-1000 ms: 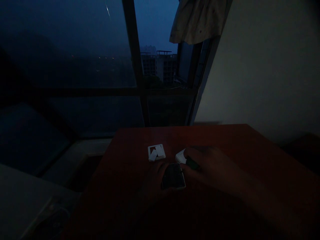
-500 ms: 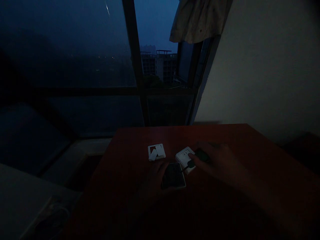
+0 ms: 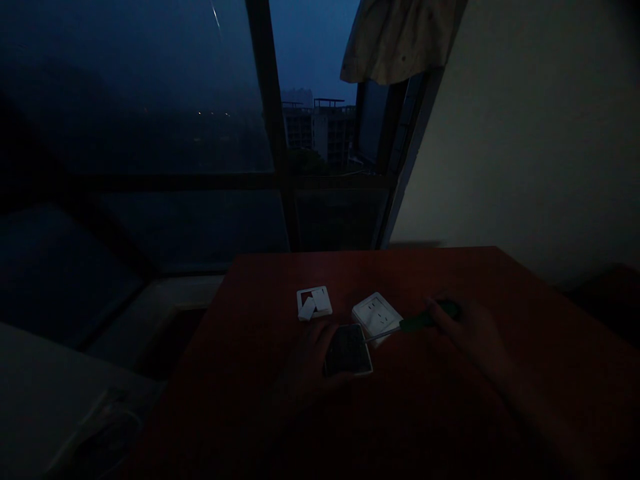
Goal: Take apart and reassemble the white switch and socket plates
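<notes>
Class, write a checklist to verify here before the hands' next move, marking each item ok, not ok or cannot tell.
1. Left hand holds the dark unit: ok.
2. Right hand grips the screwdriver: ok.
3. Tip at the unit's right edge: ok.
4. Tip seated in a screw: cannot tell, too dark.
5. Socket out of the shaft's line: not ok, the shaft crosses its near side in view.
6. Good light: not ok, dim.

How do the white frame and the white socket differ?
The frame is open-centred, with white pieces across it; the socket has a slotted face. The frame looks thin, the socket thicker. The frame sits nearly square to the far table edge, the socket cornerwise. Both are white and squarish.
</notes>
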{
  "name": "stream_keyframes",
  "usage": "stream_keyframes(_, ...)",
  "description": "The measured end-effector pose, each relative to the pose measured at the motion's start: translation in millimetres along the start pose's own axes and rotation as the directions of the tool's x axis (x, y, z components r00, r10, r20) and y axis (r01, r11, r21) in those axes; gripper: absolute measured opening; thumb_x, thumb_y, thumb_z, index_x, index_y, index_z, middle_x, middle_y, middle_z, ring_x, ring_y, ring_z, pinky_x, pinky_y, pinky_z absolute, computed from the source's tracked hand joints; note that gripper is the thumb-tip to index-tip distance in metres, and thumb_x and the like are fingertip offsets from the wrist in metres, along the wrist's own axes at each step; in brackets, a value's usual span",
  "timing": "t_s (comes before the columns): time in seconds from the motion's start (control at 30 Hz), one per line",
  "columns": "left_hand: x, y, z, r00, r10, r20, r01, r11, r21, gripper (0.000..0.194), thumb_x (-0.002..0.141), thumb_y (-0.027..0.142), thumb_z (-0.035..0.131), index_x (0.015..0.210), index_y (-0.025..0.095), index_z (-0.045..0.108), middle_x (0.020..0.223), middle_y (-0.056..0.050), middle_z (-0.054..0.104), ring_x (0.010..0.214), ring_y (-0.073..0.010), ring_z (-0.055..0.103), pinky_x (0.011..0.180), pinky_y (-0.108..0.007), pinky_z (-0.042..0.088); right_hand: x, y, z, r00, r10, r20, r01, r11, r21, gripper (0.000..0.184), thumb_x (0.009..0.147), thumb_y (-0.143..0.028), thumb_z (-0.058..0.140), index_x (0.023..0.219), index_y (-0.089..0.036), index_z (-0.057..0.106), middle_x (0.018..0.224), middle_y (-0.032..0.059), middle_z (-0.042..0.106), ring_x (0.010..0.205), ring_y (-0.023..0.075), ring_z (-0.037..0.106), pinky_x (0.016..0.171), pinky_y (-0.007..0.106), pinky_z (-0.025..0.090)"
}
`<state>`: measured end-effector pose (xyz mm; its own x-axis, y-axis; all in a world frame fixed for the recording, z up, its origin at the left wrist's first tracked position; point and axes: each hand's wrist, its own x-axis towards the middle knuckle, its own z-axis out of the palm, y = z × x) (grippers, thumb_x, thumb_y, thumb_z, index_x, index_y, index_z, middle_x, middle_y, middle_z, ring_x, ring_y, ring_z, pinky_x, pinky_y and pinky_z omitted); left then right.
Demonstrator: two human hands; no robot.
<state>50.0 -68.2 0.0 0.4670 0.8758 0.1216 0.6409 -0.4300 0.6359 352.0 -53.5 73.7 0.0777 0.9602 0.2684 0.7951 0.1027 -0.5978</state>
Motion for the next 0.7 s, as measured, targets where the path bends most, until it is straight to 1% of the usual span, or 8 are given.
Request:
stream_keyframes(0.07, -0.1, -1.7, 1.6, 1.0, 0.002, -0.004, -0.002, 1.0, 0.006, 0.08, 0.072, 0.046, 0.073, 0.138, 0.024, 0.035, 0.142, -0.011, 0.037, 0.129, -0.0317, 0.037, 0.106, -0.048, 0.034, -1.0, -0.3, -0.1, 1.0, -0.013, 0.013, 0.013, 1.0, 0.007, 0.037, 0.086, -0.051, 0.048, 0.082, -0.019, 0.065, 0.069, 0.0038, 0.07, 0.058, 0.0195, 0.066, 0.053, 0.027, 0.047)
stream_keyframes(0.2, -0.3, -3.7, 3.6, 1.0, 0.002, -0.025, -0.002, 1.0, 0.001, 0.079, 0.071, 0.048, 0.073, 0.138, 0.025, 0.036, 0.141, -0.011, 0.038, 0.127, -0.0325, 0.039, 0.105, -0.049, 0.036, 0.1, -8.9, -3.8, 0.997, -0.07, -0.021, 0.07, 0.997, -0.01, 0.035, 0.086, -0.05, 0.049, 0.084, -0.019, 0.066, 0.074, 0.0043, 0.071, 0.062, 0.0195, 0.066, 0.055, 0.027, 0.047)
stream_keyframes(0.37, -0.9, -4.1, 3.3, 1.0, 0.018, -0.021, -0.017, 1.0, 0.017, 0.08, 0.071, 0.048, 0.073, 0.138, 0.025, 0.036, 0.142, -0.011, 0.038, 0.128, -0.0318, 0.039, 0.105, -0.048, 0.036, 1.3, -14.6, -7.6, 0.996, -0.079, -0.029, 0.078, 0.997, -0.026, 0.033, 0.086, -0.049, 0.05, 0.083, -0.02, 0.066, 0.071, 0.0036, 0.071, 0.059, 0.0182, 0.065, 0.052, 0.025, 0.046)
stream_keyframes(0.57, -1.1, -3.1, 3.0, 1.0, 0.021, -0.022, -0.021, 1.0, 0.008, 0.078, 0.072, 0.046, 0.072, 0.138, 0.026, 0.035, 0.142, -0.01, 0.038, 0.127, -0.0309, 0.039, 0.106, -0.048, 0.035, 0.3, -14.1, -6.4, 0.997, -0.07, -0.028, 0.069, 0.997, -0.024, 0.034, 0.086, -0.05, 0.05, 0.084, -0.019, 0.065, 0.071, 0.0029, 0.07, 0.058, 0.0181, 0.065, 0.052, 0.025, 0.046)
stream_keyframes(0.7, -0.3, -0.2, 1.5, 1.0, 0.011, -0.021, -0.011, 1.0, 0.0, 0.078, 0.072, 0.048, 0.073, 0.137, 0.026, 0.036, 0.141, -0.011, 0.039, 0.126, -0.0314, 0.041, 0.104, -0.048, 0.037, 0.1, -15.1, -5.5, 0.999, -0.032, 0.007, 0.032, 0.999, -0.035, 0.035, 0.086, -0.051, 0.049, 0.085, -0.02, 0.065, 0.072, 0.0032, 0.071, 0.061, 0.0193, 0.066, 0.052, 0.026, 0.046)
